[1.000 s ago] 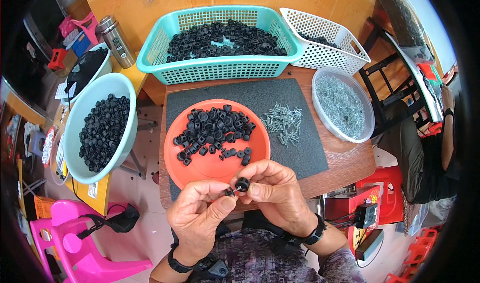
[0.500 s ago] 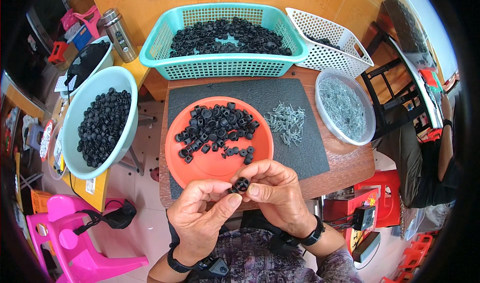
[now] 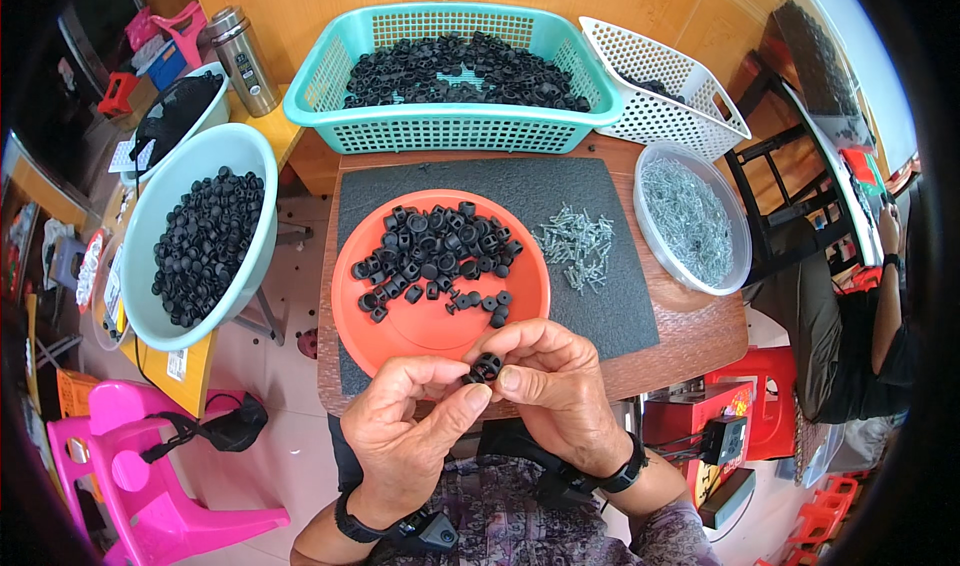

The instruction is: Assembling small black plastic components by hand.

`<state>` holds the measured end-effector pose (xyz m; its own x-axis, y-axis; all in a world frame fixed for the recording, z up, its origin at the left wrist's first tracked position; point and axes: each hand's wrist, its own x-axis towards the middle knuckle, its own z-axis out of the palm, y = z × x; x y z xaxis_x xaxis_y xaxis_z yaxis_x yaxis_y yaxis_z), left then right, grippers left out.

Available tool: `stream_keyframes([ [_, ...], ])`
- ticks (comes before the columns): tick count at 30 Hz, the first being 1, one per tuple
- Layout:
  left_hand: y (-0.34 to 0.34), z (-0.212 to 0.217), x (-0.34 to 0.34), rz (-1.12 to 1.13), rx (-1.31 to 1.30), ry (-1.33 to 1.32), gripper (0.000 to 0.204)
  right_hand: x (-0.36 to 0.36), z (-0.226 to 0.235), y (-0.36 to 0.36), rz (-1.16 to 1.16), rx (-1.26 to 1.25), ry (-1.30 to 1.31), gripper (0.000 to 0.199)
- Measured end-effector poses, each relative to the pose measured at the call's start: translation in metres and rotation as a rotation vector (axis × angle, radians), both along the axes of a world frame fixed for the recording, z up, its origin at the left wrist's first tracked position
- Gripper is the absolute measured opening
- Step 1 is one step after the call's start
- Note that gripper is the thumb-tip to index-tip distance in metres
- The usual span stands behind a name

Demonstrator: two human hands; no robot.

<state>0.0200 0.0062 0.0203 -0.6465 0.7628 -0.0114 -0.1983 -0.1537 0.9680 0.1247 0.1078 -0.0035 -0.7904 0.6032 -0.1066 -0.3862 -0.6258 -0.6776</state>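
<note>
Close to the table's near edge, a small black plastic part with openings in it (image 3: 487, 366) is pinched between the fingertips of both hands. My right hand (image 3: 552, 391) grips it by thumb and forefinger from the right. From the left, the thumb and forefinger of my left hand (image 3: 412, 426) close on a small dark piece against that part, mostly hidden by the fingertips. Just beyond them lies an orange-red round tray (image 3: 400, 341) with a heap of black plastic parts (image 3: 440, 246) and several small black round pieces (image 3: 495, 308) at its right side.
On the dark mat (image 3: 625, 316) lies a pile of screws (image 3: 577, 244). A clear tub of screws (image 3: 690, 218) stands right. At the back are a teal basket (image 3: 450, 131) and a white basket (image 3: 655, 121). Left stands a light-blue basin (image 3: 268, 216); a person's arm (image 3: 888, 306) shows far right.
The view has shifted slightly. Both hands stay together over the tray's near rim, still pinching the black part, which looks slightly turned.
</note>
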Motion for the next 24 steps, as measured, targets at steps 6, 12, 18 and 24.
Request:
stream_keyframes([
  [6, 0.000, -0.010, -0.003, -0.014, 0.024, 0.151, 0.021, 0.000, -0.003, -0.001, -0.016, 0.040, -0.009, 0.023],
  [12, 0.000, -0.003, -0.001, -0.007, -0.004, -0.015, 0.026, 0.000, -0.006, -0.003, -0.100, 0.262, -0.055, 0.022],
  [18, 0.002, -0.006, -0.002, -0.020, 0.010, -0.020, 0.031, 0.000, -0.004, -0.004, -0.119, 0.295, -0.062, 0.020],
  [24, 0.004, -0.004, -0.001, -0.047, -0.003, -0.028, 0.032, 0.002, -0.005, -0.004, -0.118, 0.249, -0.057, 0.020],
])
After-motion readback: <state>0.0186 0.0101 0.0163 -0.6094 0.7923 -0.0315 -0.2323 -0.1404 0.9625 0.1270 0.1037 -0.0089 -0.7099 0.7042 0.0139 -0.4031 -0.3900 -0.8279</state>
